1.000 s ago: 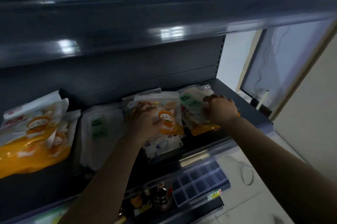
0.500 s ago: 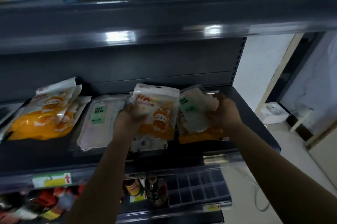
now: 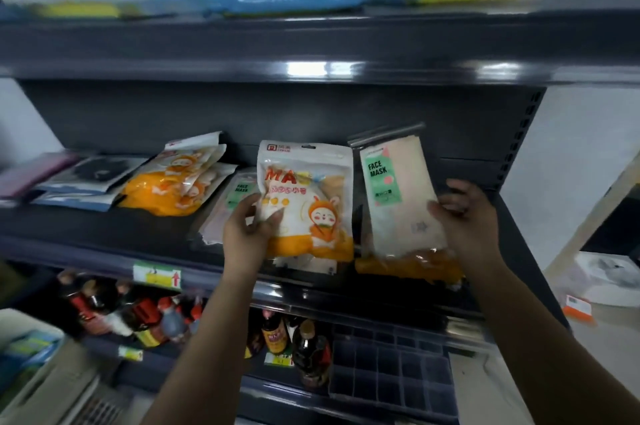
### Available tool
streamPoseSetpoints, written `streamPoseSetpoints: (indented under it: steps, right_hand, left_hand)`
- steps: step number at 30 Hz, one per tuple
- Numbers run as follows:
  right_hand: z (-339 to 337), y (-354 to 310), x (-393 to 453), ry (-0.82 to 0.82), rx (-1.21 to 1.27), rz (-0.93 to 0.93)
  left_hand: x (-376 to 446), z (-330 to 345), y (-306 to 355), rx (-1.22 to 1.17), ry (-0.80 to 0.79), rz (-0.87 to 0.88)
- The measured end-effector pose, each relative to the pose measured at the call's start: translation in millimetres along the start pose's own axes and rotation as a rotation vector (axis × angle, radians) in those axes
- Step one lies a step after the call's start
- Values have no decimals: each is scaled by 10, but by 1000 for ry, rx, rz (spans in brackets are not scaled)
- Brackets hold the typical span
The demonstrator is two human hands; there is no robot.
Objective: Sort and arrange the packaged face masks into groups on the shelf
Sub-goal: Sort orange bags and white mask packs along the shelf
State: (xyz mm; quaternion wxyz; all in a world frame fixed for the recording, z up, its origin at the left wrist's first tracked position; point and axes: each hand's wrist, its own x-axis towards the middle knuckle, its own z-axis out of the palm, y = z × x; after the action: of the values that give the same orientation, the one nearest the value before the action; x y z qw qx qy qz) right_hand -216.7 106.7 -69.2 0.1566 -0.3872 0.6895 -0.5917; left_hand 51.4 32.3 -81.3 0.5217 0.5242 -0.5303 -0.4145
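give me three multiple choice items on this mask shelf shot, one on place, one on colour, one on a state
1. Where does the pile of orange mask packs lie?
A. left of both hands
B. right of both hands
C. on the top shelf

2. What colour is the label on the FACE MASK pack?
A. red
B. green
C. blue

3. What is the left hand doing?
A. hanging free
B. resting flat on the shelf
C. holding the orange rabbit pack

Answers: 1 A, the pile sits further left on the same shelf; 2 B, the strip with the lettering is green; 3 C, its fingers grip the pack's lower left part.
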Motion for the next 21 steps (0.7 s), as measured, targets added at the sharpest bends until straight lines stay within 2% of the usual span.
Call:
streamPoseSetpoints:
  steps: [4,9,15,21]
  right_hand:
    - [139,-112,-92,-32,239,32]
    - [509,-335,-291,-126,382,105]
    - [1109,-546,-622,-233,440,119]
    - [1608,-724,-944,-239,458,154]
  left_hand:
    - [-124,-319,1,-97,90,-34]
    - [-215,-811,-39,-121,174,-24]
    - [-271,-1483,-102,-90,306,-18]
    - [-193,-2139,-163,-57,352,-48]
